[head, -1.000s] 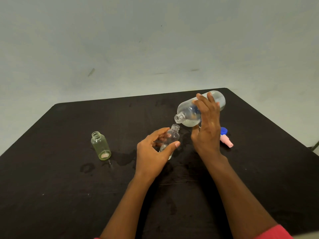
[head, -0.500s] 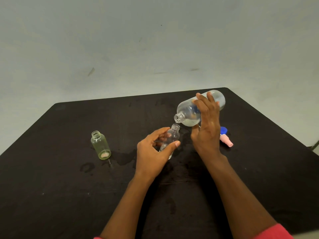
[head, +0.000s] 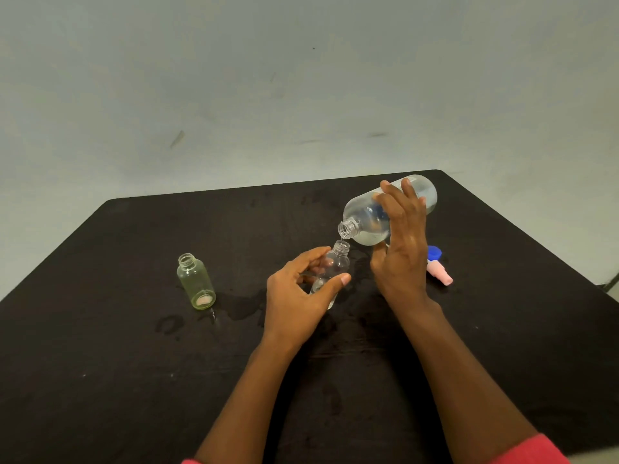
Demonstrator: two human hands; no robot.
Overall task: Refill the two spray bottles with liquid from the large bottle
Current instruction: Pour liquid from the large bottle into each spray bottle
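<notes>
Right hand (head: 402, 252): grip clamped round the large bottle (head: 363, 217), which is tilted mouth-down with a thin trickle at its neck. Left hand (head: 296, 296): grip closed on the small clear bottle (head: 336, 262), standing on the black table (head: 100, 363) directly beneath that mouth. Second small bottle (head: 196, 281) stands uncapped, well to the left. Blue cap (head: 434, 253) and pink sprayer (head: 440, 275) lie right of the right hand.
</notes>
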